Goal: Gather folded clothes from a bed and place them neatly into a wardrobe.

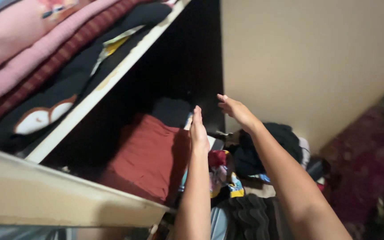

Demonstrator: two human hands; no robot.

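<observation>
Reaching into a dark wardrobe compartment, your left hand (199, 129) rests edge-on beside the folded red cloth (150, 155) on the lower shelf while your right hand (235, 110) hovers near the back panel, fingers of both spread and holding nothing. You could drag the red cloth askew, as it lies just beside your left wrist, or topple the folded blankets (36, 53) overhead

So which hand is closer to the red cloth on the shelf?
Left. The left hand is right at the edge of the red cloth, by its upper right corner. The right hand is farther right, apart from it, near the dark cupboard wall.
</observation>
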